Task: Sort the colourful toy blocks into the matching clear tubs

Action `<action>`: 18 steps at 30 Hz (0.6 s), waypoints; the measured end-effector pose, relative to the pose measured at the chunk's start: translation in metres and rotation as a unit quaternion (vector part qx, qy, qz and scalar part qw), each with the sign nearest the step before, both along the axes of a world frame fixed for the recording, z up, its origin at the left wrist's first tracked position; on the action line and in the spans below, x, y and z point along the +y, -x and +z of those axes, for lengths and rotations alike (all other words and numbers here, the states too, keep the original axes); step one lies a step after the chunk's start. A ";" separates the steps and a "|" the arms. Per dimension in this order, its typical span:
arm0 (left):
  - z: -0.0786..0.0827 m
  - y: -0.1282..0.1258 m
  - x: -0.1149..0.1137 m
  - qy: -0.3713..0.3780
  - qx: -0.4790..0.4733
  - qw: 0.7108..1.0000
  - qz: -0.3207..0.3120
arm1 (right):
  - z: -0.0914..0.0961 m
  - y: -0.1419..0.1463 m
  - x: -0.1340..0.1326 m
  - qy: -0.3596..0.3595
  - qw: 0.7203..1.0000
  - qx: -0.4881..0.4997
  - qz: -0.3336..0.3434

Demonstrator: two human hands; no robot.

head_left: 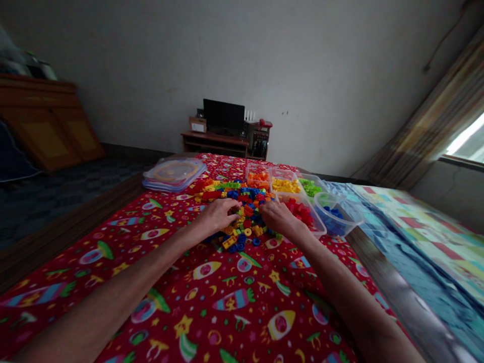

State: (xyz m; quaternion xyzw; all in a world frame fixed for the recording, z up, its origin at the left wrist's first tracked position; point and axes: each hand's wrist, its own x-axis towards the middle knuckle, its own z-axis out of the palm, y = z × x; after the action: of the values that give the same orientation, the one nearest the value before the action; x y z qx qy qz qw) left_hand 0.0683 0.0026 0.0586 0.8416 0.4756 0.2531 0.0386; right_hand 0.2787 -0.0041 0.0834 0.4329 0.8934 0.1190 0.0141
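A mixed pile of plastic building blocks (247,210) lies on the red patterned cloth in front of me. My left hand (219,216) is at the pile's left side, its thumb and forefinger apart over the blocks, and I see nothing held in it. On the right side, my right hand (277,216) reaches into the pile with its fingers curled down; what they hold, if anything, is hidden. Beside that hand stands a clear container of red blocks (298,213). Several blue wheel-like pieces (241,242) and a yellow block (229,243) lie at the pile's near edge.
Behind the red container are containers of orange blocks (258,177), yellow blocks (286,186) and green blocks (310,188). A round tub (346,222) with blue pieces sits at the right table edge. Stacked plastic lids (173,174) lie far left. A bed (419,227) adjoins the right side.
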 end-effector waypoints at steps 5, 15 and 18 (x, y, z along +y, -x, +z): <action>-0.003 0.000 0.000 -0.002 0.007 1.000 0.001 | -0.005 -0.002 -0.002 -0.013 1.000 -0.010 -0.004; -0.003 -0.007 0.000 0.089 -0.188 0.978 -0.005 | 0.004 0.006 -0.006 0.000 0.985 0.168 0.048; -0.005 -0.011 0.000 0.162 -0.253 0.954 -0.019 | 0.001 0.011 -0.008 0.039 0.963 0.249 0.097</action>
State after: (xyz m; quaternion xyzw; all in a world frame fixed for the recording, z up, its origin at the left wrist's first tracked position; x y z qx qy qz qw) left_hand 0.0795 0.0022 0.0534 0.7412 0.4691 0.3767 0.2979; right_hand 0.2675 -0.0122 0.0842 0.3592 0.9104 -0.0271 -0.2036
